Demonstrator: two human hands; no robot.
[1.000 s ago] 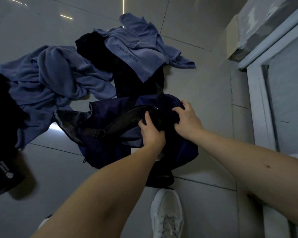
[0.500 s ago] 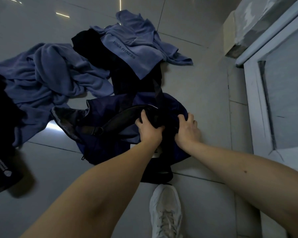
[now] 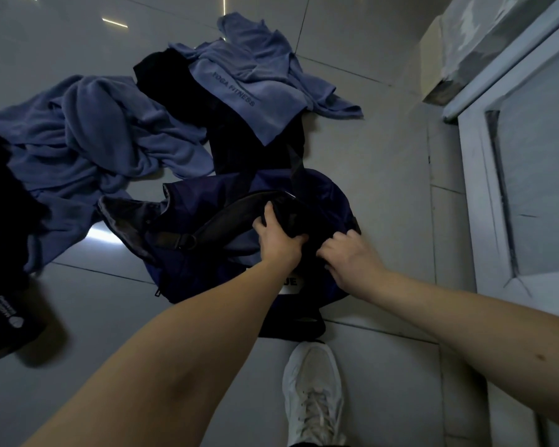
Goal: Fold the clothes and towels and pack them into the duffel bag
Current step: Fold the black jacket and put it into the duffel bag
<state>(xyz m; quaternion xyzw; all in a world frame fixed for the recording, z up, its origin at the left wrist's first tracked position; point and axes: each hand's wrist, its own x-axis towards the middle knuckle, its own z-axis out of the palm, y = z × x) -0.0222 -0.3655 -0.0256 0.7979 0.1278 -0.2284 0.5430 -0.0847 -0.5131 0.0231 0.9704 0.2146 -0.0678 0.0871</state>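
1. Clothing, a black garment (image 3: 4,253) with white print, lies at the left edge on the grey tiled floor (image 3: 384,150); a crumpled blue towel (image 3: 94,140) spreads just beside it.
2. Farther back, a second blue towel (image 3: 255,88), printed YOGA FITNESS, drapes over a dark garment (image 3: 175,88).
3. In the middle the navy duffel bag (image 3: 207,204) sits on the floor, touching that dark garment; its black shoulder strap (image 3: 229,216) lies across the top.
4. The left hand (image 3: 279,241) grips the strap's upper end; the right hand (image 3: 352,256), just beside it, curls its fingers into the bag's fabric; the hands are close but not touching.
5. A white shoe (image 3: 313,391) stands below the bag; a white door frame (image 3: 471,204) runs along the right.
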